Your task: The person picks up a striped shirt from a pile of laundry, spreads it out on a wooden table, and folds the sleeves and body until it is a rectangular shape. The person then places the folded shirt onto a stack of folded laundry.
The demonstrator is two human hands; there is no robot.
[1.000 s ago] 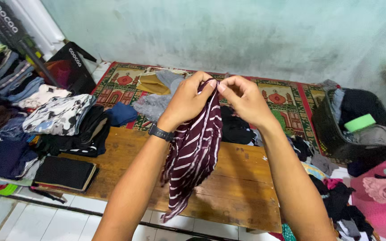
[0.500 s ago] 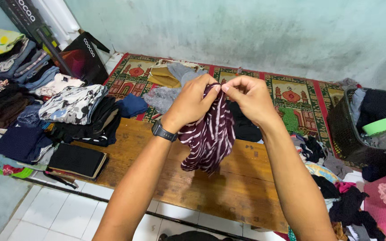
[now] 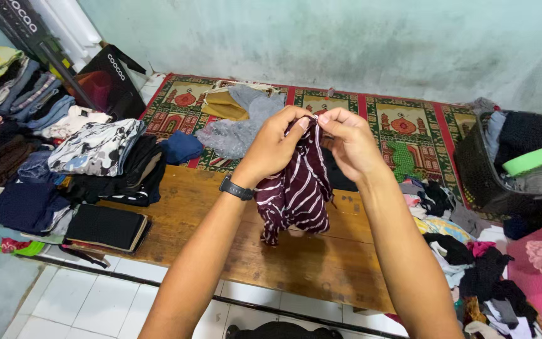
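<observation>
Low wooden table (image 3: 321,263) amid laundry piles, striped garment held up over it.

Both the left hand (image 3: 275,149) and right hand (image 3: 350,145) pinch the maroon striped cloth (image 3: 296,188) at its top edge; it hangs straight down below the fingertips, its bunched end near the tabletop.

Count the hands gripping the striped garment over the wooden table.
2: left hand and right hand pinch the top edge of the maroon striped garment above the wooden table.

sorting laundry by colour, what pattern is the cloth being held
Dark maroon cloth with thin white stripes, head view.
</observation>
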